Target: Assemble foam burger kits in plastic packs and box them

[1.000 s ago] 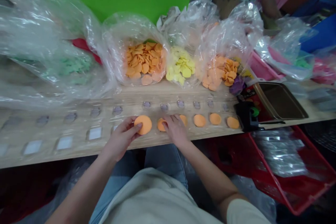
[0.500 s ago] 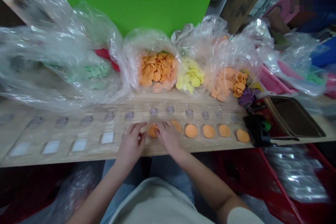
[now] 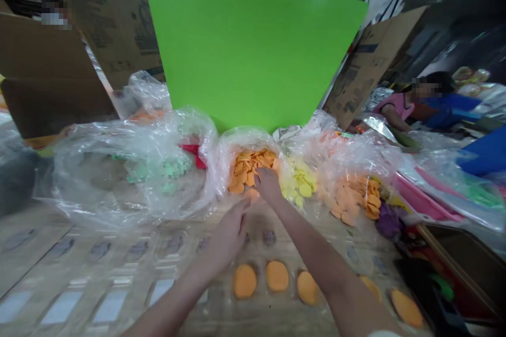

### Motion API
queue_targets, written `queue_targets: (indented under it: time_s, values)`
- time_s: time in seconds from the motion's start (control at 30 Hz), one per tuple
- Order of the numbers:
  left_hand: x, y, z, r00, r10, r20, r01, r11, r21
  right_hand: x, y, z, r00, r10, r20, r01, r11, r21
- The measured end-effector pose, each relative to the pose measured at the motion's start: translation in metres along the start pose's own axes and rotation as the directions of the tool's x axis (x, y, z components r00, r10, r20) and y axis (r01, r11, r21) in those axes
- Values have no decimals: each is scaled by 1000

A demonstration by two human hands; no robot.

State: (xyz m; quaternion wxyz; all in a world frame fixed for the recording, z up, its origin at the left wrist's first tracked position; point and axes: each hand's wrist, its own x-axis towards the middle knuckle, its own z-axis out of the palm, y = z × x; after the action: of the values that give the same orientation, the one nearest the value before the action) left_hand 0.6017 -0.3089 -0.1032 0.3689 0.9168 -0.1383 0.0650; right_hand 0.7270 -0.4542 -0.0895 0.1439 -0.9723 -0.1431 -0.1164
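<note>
On the bench (image 3: 35, 255), plastic bags (image 3: 130, 179)

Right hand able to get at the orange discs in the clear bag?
Likely yes. The right hand is at the open mouth of the clear bag, right over the orange discs, and no plastic seems to cover them. The left hand sits lower, out of the way.

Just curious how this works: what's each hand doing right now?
Left hand: open, seemingly empty.
Right hand: at the orange discs in the plastic bag, grip unclear.
</note>
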Motion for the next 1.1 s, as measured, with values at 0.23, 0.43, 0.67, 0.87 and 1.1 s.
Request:
queue_targets:
  time_s: [0.23, 0.43, 0.67, 0.87, 1.1]
  values:
    - [128, -57, 18, 982, -185, 26, 169, 939, 301, 36, 31, 49, 985, 169, -15, -169, 965, -200]
    - [112, -62, 40, 969, -248, -20, 233, 877, 420, 29, 44, 52, 999, 43, -33, -51, 957, -285]
    - [104, -59, 41, 968, -248, 46, 199, 863, 464, 33, 47, 52, 997, 47, 54, -26, 938, -345]
    - [95, -55, 35, 973, -178, 145, 104, 905, 413, -3, 48, 34, 989, -78, 129, 113, 948, -298]
    - [98, -38, 50, 956, -278, 94, 225, 900, 374, -7, 50, 24, 988, -61, 139, 97, 960, -264]
